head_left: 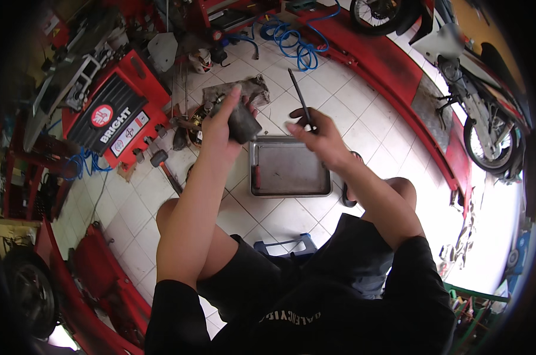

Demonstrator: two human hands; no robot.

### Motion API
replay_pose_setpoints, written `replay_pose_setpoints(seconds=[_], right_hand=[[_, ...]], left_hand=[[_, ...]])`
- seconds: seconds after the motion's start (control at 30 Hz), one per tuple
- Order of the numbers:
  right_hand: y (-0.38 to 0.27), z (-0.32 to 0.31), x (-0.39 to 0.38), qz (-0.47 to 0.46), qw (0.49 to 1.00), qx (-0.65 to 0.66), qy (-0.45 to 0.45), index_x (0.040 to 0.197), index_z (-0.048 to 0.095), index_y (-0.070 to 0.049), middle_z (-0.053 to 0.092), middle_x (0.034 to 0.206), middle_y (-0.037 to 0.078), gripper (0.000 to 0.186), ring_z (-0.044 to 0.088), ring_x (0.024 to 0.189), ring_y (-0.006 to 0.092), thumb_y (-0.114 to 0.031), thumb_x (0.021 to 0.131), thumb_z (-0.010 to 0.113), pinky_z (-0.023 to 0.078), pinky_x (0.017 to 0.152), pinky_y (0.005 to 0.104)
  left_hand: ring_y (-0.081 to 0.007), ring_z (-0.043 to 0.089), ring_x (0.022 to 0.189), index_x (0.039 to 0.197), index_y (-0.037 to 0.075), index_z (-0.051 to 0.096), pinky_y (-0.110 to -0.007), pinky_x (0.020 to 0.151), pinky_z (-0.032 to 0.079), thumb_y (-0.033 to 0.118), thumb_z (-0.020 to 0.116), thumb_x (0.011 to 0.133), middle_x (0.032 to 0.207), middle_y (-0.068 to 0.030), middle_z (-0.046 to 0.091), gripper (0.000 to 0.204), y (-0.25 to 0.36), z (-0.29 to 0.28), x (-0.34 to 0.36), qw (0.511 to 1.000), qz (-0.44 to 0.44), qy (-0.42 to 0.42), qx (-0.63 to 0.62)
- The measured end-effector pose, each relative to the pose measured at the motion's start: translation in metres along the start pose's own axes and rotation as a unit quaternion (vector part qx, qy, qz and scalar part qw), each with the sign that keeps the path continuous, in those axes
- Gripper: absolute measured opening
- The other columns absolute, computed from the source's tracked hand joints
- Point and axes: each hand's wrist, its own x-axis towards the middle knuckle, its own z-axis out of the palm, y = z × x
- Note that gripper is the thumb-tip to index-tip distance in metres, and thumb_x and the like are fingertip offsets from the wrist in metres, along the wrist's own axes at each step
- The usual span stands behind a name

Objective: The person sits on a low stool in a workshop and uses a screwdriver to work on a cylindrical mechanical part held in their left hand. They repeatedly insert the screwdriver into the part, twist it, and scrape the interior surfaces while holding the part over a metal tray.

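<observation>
My left hand [225, 115] is wrapped round a dark, grimy cylindrical metal part [244, 123], tilted and held up above the tray's far left corner. What kind of part it is, I cannot make out. To its right, my right hand [320, 135] grips a screwdriver [299, 92] with a long dark shaft. Its tip points up and away, and the fingers mostly hide its handle. The two hands are apart, and the tool does not touch the part. Below them a shallow metal tray [294, 168] lies on the floor, with a small red-handled item [257, 176] along its left side.
A hammer [166, 170] lies left of my left forearm. Beyond my left hand are a grimy grey cloth [253, 90] and a cluster of loose parts. A red machine [117, 109] stands at left. Blue hose [303, 53] coils far off; a red ramp [374, 74] and motorcycle [484, 112] stand right.
</observation>
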Motion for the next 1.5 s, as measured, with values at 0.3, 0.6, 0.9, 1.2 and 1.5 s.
replay_pose_setpoints(seconds=[0.3, 0.6, 0.9, 1.2, 1.5], right_hand=[[0.000, 0.022, -0.007, -0.106, 0.992, -0.001, 0.065, 0.127, 0.061, 0.005, 0.071, 0.091, 0.012, 0.083, 0.061, 0.069, 0.0141, -0.043, 0.068, 0.094, 0.051, 0.065, 0.0306], [-0.003, 0.002, -0.003, -0.083, 0.996, 0.001, 0.030, 0.110, 0.068, 0.004, 0.060, 0.059, 0.009, 0.060, 0.055, 0.051, 0.0134, -0.033, 0.069, 0.091, 0.047, 0.054, 0.0314], [0.010, 0.011, 0.009, 0.004, 0.999, 0.007, 0.044, 0.095, 0.072, 0.007, 0.063, 0.064, 0.010, 0.058, 0.058, 0.058, 0.0147, -0.039, 0.064, 0.089, 0.049, 0.058, 0.0344], [0.020, 0.001, 0.014, 0.074, 0.994, 0.083, 0.022, 0.100, 0.070, 0.009, 0.071, 0.089, 0.013, 0.056, 0.064, 0.075, 0.0166, -0.034, 0.069, 0.087, 0.052, 0.068, 0.0328], [0.030, -0.015, 0.011, 0.229, 0.939, 0.251, -0.051, 0.103, 0.068, 0.005, 0.058, 0.082, 0.002, 0.048, 0.043, 0.062, 0.0075, -0.029, 0.074, 0.085, 0.033, 0.054, 0.0249]], left_hand=[[-0.0241, 0.067, 0.102, 0.129, 0.001, 0.053, -0.039, 0.090, 0.058, 0.010, 0.081, 0.084, 0.117, -0.0143, 0.066, 0.053, -0.049, 0.010, -0.008, 0.981, 0.116, -0.081, 0.130], [-0.0231, 0.063, 0.113, 0.128, 0.003, 0.055, -0.043, 0.099, 0.054, 0.016, 0.081, 0.085, 0.117, -0.0111, 0.065, 0.052, -0.058, 0.017, 0.000, 0.964, 0.171, -0.125, 0.163], [-0.0233, 0.060, 0.114, 0.119, 0.002, 0.057, -0.040, 0.106, 0.048, 0.034, 0.073, 0.093, 0.114, -0.0101, 0.064, 0.043, -0.066, 0.011, 0.015, 1.000, 0.021, 0.011, 0.017], [-0.0329, 0.051, 0.128, 0.135, 0.007, 0.054, -0.054, 0.113, 0.038, 0.074, 0.050, 0.092, 0.138, -0.0174, 0.055, 0.080, -0.041, 0.014, 0.010, 0.982, -0.136, -0.082, 0.103], [-0.0210, 0.062, 0.110, 0.123, 0.007, 0.063, -0.045, 0.092, 0.052, 0.076, 0.055, 0.090, 0.115, -0.0074, 0.066, 0.077, -0.036, 0.015, -0.002, 0.944, -0.101, -0.025, 0.315]])
